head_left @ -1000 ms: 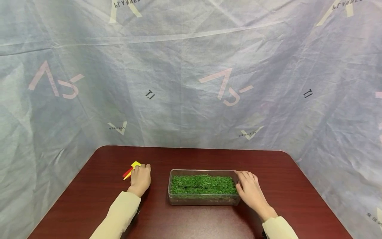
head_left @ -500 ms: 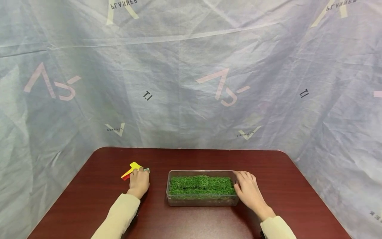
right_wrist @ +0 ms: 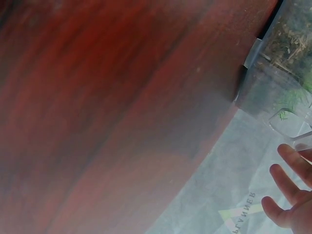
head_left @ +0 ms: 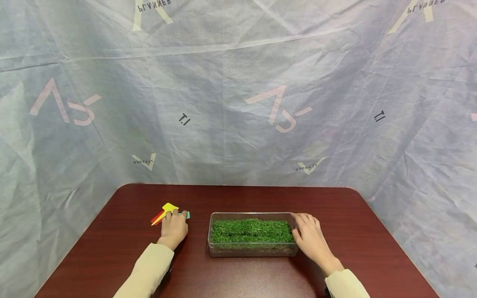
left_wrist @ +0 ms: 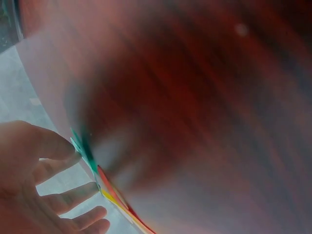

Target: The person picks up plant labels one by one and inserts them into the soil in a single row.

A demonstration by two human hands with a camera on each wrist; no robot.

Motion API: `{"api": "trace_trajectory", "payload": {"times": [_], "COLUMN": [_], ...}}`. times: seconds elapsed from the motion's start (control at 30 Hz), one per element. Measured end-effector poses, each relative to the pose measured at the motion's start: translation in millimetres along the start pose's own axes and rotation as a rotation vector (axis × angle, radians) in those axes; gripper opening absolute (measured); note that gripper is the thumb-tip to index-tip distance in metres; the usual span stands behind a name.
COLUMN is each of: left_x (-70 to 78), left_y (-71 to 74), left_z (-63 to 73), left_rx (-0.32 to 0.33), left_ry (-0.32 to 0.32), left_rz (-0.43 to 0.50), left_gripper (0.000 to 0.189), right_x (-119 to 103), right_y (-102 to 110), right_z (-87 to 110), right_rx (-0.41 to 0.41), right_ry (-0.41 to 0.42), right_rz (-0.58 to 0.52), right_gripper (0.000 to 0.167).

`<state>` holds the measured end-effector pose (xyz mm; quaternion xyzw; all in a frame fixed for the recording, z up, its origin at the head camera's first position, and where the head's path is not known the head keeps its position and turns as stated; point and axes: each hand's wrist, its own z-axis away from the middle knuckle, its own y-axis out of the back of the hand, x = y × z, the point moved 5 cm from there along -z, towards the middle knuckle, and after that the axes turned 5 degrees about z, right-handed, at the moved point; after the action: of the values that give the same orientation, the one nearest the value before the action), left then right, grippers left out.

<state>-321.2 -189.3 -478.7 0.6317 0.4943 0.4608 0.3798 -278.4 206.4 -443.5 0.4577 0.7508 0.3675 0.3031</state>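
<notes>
1. At the clear box's (head_left: 253,251) nine o'clock, the left hand (head_left: 174,228) is pinching the teal tag (head_left: 188,215), now peeking further out, apparently parting from the yellow tag (head_left: 169,207) and red tag (head_left: 155,216).
2. The right hand (head_left: 313,241), loosely spread, is resting at three o'clock.

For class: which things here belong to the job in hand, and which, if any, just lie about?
Likely job things:
Green tag, pinched by the left hand
Yellow tag and red tag, by that hand
Grass in the clear box, which the right hand touches

Merely the setting:
Table underneath
Printed cloth hanging behind
</notes>
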Motion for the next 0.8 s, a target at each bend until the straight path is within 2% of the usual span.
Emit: {"api": "trace_trajectory", "payload": {"times": [0.43,0.8], "left_x": [-3.0,-4.8], "left_y": [-0.4,5.6], "left_z": [1.9,6.0], "left_rx": [-0.036,0.012], "left_ry": [0.010,-0.004], "left_rz": [0.020,-0.012], "left_gripper": [0.036,0.026], "right_x": [-0.1,-0.3], "right_y": [-0.2,0.3], "right_z": [0.2,0.3], "right_rx": [-0.012,-0.018], "right_ry": [-0.001,-0.007], "right_rz": [0.003,0.001], "right_gripper": [0.041,0.041]}}
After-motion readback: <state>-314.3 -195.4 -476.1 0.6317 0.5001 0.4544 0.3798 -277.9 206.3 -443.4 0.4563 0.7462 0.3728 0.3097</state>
